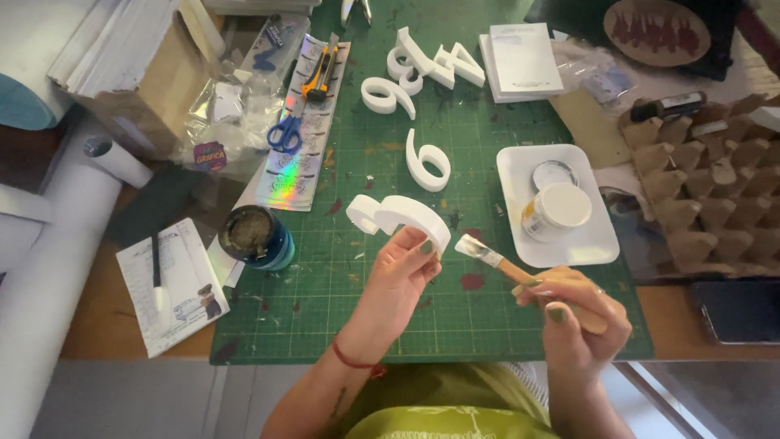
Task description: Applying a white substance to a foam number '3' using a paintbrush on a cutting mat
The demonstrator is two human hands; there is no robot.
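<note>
Green cutting mat (455,317) covers my table, with a white tray (601,244) to the right. My left hand (398,272) pinches a white foam numeral (398,215) above the mat's middle; my right hand (581,321) grips a flat paintbrush (520,272), bristles beside the numeral.

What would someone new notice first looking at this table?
Probably the white foam number held up in the left hand at the centre of the green cutting mat, with the brush in the right hand tipped toward it. More white numbers lie at the mat's far edge, and an open paint jar sits on a white tray to the right.
</note>
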